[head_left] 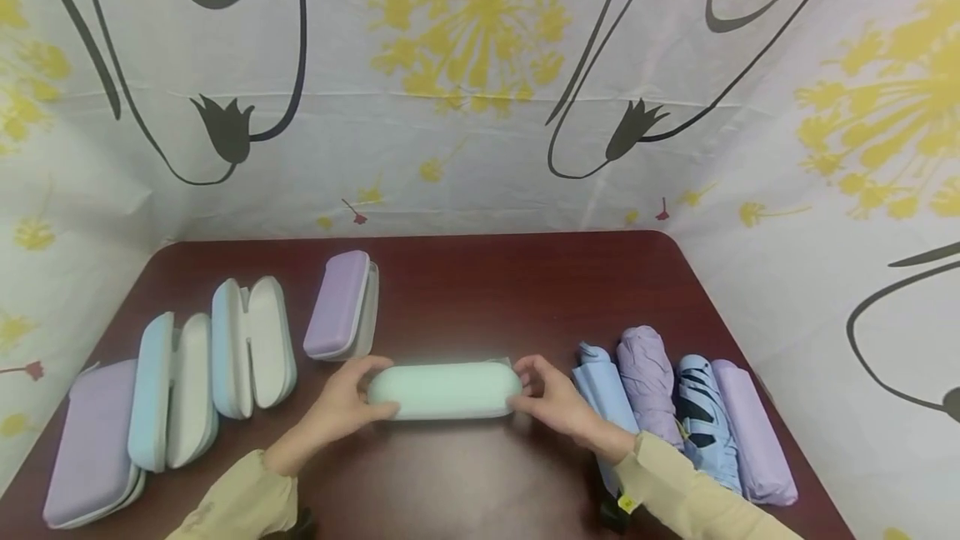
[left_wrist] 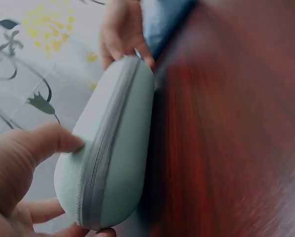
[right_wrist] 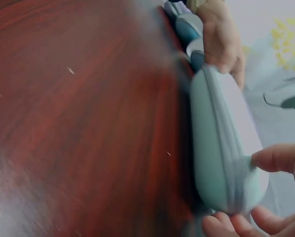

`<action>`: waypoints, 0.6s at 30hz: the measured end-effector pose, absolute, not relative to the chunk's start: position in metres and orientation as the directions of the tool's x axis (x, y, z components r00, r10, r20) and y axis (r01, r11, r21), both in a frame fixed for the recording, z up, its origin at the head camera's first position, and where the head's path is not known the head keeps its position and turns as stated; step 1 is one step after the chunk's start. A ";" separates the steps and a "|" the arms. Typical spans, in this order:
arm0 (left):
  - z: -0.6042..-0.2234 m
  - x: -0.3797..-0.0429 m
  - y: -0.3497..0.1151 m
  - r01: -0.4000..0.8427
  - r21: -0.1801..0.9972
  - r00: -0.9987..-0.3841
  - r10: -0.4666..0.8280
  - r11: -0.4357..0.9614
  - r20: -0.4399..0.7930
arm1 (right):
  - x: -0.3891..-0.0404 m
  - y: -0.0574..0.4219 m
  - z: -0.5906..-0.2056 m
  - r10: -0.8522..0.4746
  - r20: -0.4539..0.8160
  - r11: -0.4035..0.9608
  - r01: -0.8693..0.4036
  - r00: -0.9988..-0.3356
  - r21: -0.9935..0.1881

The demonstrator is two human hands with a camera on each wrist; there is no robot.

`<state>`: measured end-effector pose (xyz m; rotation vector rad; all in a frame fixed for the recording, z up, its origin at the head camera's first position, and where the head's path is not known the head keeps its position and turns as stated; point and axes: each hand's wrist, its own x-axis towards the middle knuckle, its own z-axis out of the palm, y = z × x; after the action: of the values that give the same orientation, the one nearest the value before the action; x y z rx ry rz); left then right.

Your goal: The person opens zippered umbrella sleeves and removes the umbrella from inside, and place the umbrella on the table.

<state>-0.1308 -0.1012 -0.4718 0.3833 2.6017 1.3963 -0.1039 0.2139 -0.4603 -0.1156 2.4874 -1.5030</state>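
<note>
A mint-green zippered hard case (head_left: 445, 392) lies lengthwise across the middle of the table. My left hand (head_left: 347, 400) grips its left end, and my right hand (head_left: 558, 402) holds the right end. In the left wrist view the left thumb (left_wrist: 63, 139) presses on the case's side above the grey zipper (left_wrist: 99, 163), with fingers curled round the end. The right wrist view has the right thumb (right_wrist: 273, 157) against the case (right_wrist: 206, 143), its fingers under the near end. The zipper runs shut along the side that shows.
Leftward are a lilac case (head_left: 93, 440) and two light-blue cases (head_left: 150, 398) (head_left: 228, 348) standing open. Another lilac case (head_left: 337, 307) sits behind my left hand. Folded umbrellas line the right: blue (head_left: 606, 386), lilac (head_left: 647, 382), patterned blue (head_left: 705, 415) and smooth lilac (head_left: 753, 432).
</note>
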 end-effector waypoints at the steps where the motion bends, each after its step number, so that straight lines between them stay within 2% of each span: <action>1: -0.472 -0.132 -0.101 0.214 0.805 -0.944 0.329 0.553 0.025 | -0.106 0.216 -0.459 -0.203 -0.164 0.458 0.055 -0.965 -0.887; 5: -0.473 -0.134 -0.101 0.360 0.727 -0.908 0.399 0.584 0.128 | -0.118 0.223 -0.455 -0.289 -0.205 0.444 0.058 -0.935 -0.894; 12: -0.472 -0.128 -0.096 0.442 0.657 -0.881 0.432 0.611 0.192 | -0.136 0.226 -0.458 -0.376 -0.236 0.542 -0.006 -0.896 -0.840; 18: -0.471 -0.123 -0.094 0.464 0.604 -0.876 0.438 0.648 0.204 | -0.150 0.226 -0.460 -0.500 -0.250 0.503 -0.042 -0.829 -0.863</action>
<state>-0.1226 -0.0938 -0.4715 0.7905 2.8869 1.0766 -0.1502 0.2257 -0.4598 -0.4452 2.2745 -1.2879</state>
